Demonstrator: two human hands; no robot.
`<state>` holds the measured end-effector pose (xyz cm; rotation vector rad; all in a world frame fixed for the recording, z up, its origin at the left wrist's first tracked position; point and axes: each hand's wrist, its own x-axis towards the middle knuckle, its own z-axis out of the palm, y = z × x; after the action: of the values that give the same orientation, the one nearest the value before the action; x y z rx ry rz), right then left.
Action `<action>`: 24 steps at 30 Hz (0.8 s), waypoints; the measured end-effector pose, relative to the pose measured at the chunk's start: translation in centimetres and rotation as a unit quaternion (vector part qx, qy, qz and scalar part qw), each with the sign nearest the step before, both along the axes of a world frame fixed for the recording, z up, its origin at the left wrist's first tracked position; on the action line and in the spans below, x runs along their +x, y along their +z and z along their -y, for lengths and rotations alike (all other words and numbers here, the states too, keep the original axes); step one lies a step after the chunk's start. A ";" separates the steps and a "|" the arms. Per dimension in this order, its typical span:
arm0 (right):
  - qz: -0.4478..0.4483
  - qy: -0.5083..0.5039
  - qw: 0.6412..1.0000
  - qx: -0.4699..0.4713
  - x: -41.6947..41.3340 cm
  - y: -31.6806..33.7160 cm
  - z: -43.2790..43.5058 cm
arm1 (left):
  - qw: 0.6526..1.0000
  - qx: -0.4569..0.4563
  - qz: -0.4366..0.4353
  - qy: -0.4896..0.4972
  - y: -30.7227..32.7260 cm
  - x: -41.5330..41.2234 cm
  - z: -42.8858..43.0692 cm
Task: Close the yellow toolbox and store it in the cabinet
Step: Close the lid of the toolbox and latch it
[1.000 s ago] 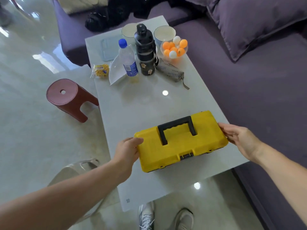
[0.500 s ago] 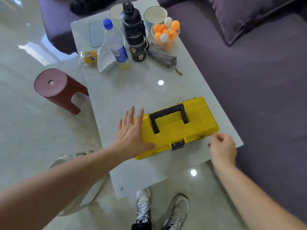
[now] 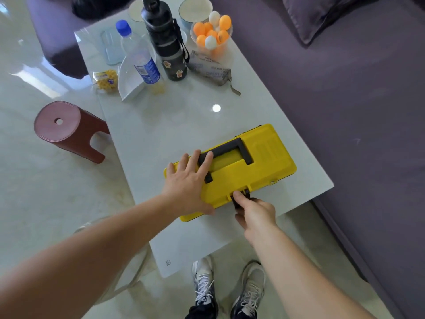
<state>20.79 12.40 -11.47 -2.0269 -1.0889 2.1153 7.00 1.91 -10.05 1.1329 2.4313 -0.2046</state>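
A home living room: a purple sofa (image 3: 345,93) with a cushion (image 3: 326,14) wraps round a low white coffee table (image 3: 174,125) on glossy pale floor tiles (image 3: 41,203), a red plastic stool (image 3: 66,130) alongside (bottles and snacks cluttering the tabletop).

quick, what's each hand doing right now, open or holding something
Left hand: open, palm flat on the lid of the yellow toolbox.
Right hand: closed, fingers pinching the black front latch of the toolbox.

Head view, steeply down over table (image 3: 174,125)
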 end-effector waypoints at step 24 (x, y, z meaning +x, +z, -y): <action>0.115 0.249 0.876 0.396 2.4 2.7 -0.3 | 0.985 0.073 0.021 0.156 1.8 -1.1 -4.1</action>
<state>23.22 12.67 -8.74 -1.6894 -2.2337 1.1610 5.91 6.05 -8.28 0.7870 2.5771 0.0973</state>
